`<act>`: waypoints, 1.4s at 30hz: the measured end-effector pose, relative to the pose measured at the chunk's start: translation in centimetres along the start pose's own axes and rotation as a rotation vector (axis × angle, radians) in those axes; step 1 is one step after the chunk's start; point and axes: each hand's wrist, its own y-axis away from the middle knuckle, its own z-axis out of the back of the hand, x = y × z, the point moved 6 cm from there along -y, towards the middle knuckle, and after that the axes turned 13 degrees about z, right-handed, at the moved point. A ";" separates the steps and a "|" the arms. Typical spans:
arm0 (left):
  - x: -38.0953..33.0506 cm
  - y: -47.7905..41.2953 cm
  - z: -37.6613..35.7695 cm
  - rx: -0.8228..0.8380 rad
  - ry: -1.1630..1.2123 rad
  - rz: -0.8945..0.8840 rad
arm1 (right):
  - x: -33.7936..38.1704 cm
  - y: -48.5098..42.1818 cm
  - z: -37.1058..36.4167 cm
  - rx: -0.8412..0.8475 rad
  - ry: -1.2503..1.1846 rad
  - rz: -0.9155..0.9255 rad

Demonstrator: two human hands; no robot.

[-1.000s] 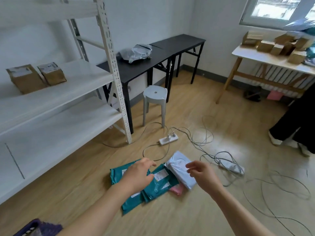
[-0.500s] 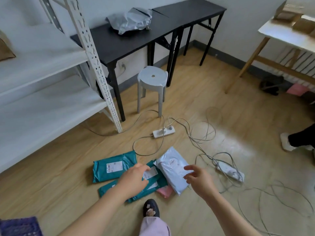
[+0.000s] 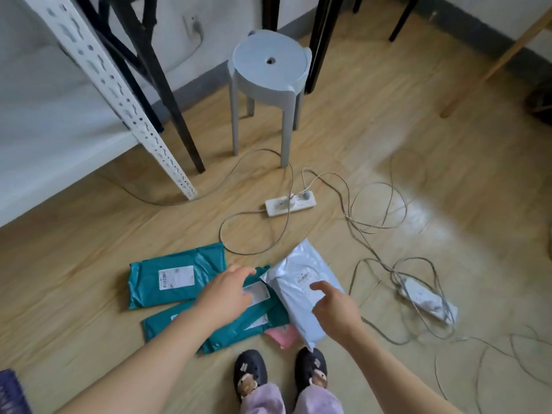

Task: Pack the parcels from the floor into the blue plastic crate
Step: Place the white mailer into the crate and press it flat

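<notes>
Several soft parcels lie on the wooden floor just ahead of my feet. One teal parcel with a white label lies apart on the left. Two more teal parcels overlap in the middle, and a small pink parcel peeks out beneath them. A grey-white parcel lies on the right. My left hand hovers flat over the middle teal parcels, fingers loosely spread. Over the grey-white parcel is my right hand, fingers relaxed and holding nothing. A corner of the blue crate shows at the bottom left edge.
A grey plastic stool stands beyond the parcels. Two white power strips and loose cables sprawl across the floor to the right. A white shelving post and black table legs rise at the left.
The view has tilted down and closer to the floor. Both hands have dropped nearer to the parcels, and my two feet have come into view.
</notes>
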 end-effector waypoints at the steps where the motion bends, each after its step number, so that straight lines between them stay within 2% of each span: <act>1: 0.3 -1.8 -1.2 0.015 0.016 0.014 | -0.6 -1.6 -0.9 0.027 0.027 0.003; 10: 4.2 -15.4 -13.2 0.112 0.099 0.173 | -8.7 -14.6 -10.5 0.214 0.145 0.021; 15: 4.7 -22.9 -19.3 0.165 0.249 0.312 | -15.6 -20.6 -12.8 0.164 0.186 0.008; 19: 4.1 -29.0 -23.4 0.194 0.356 0.379 | -21.8 -25.1 -12.7 0.089 0.161 -0.100; 22: 3.3 -33.1 -26.6 0.289 0.600 0.488 | -25.3 -27.8 -12.9 0.080 0.140 -0.157; 24: 2.7 -34.9 -28.0 0.304 0.634 0.531 | -26.6 -29.0 -13.1 0.083 0.123 -0.162; 28: 1.3 -35.6 -28.2 0.177 0.340 0.493 | -27.3 -28.7 -13.4 0.066 0.108 -0.157; 30: -0.2 -34.1 -27.7 0.203 0.450 0.478 | -26.8 -27.7 -13.1 0.074 0.103 -0.150; 36: -4.5 -27.2 -23.1 0.276 0.984 0.512 | -22.8 -22.9 -9.2 0.079 0.076 -0.088; 42: -6.1 -19.4 -14.3 0.228 1.118 0.566 | -17.8 -16.8 -3.2 0.079 0.100 -0.090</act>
